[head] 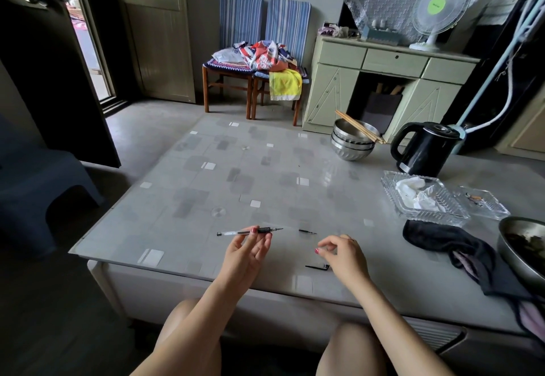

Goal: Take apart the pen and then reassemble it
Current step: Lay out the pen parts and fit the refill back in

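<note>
My left hand holds the pen level above the near part of the table, thumb and fingers pinching its clear barrel just behind the black ribbed grip, tip pointing right. A small dark pen part lies on the table right of the tip. The black pen cap lies near the front edge, partly hidden under my right hand. That hand hovers over the table with fingers loosely curled and nothing visible in them.
The grey glass-topped table carries stacked steel bowls with chopsticks, a black kettle, two glass trays, a dark cloth and a metal bowl on its right side. Chairs and a cabinet stand beyond.
</note>
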